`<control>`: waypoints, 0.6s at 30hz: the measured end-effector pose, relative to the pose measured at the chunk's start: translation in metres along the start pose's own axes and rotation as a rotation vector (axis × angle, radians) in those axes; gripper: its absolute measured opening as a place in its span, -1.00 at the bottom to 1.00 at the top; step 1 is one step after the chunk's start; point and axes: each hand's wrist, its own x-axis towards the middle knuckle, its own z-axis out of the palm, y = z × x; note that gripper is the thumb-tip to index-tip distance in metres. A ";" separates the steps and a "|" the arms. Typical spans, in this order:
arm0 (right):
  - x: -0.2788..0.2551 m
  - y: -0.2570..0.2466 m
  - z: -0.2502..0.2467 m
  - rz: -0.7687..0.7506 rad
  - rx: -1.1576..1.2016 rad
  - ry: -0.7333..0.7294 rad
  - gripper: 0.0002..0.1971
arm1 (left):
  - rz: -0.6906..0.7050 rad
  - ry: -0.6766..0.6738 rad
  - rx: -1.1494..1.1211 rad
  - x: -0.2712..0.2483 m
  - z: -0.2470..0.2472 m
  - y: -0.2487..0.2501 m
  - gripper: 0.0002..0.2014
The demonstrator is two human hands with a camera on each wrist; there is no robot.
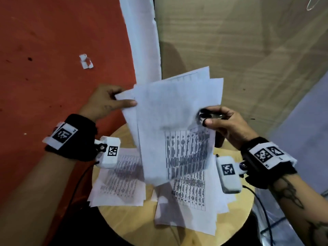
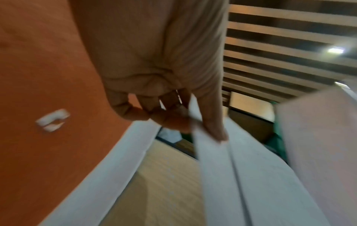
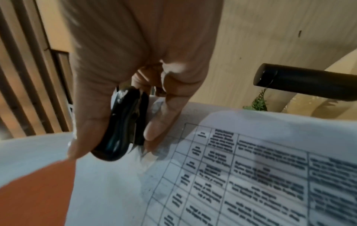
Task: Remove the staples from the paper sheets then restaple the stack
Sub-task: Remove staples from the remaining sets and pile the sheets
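A stack of printed paper sheets (image 1: 174,110) is held up above a round wooden stool (image 1: 237,210). My left hand (image 1: 113,100) pinches the stack's upper left corner between thumb and fingers; the left wrist view shows the sheets (image 2: 222,168) fanned apart under the thumb. My right hand (image 1: 218,119) grips a black staple remover (image 3: 123,122) at the stack's right edge, its metal claws against the printed table page (image 3: 231,175). No staple can be made out.
More printed sheets lie on the stool in two piles, one on the left (image 1: 120,183) and one on the right (image 1: 188,201). A red wall (image 1: 53,68) with a torn white scrap (image 1: 86,61) is on the left. A black tube (image 3: 301,82) juts in at the right.
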 end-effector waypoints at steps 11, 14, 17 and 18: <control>0.009 0.047 0.011 0.177 0.177 0.101 -0.30 | -0.408 0.054 -0.649 -0.061 0.071 -0.070 0.02; 0.011 0.064 0.011 0.261 0.161 0.091 -0.45 | -0.518 0.061 -0.639 -0.065 0.067 -0.090 -0.06; 0.007 0.091 -0.003 0.360 0.001 0.219 -0.87 | -0.582 0.093 -0.525 -0.062 0.050 -0.123 -0.54; 0.002 0.105 -0.013 0.400 -0.041 0.272 -0.92 | -0.610 0.105 -0.455 -0.061 0.039 -0.140 -0.61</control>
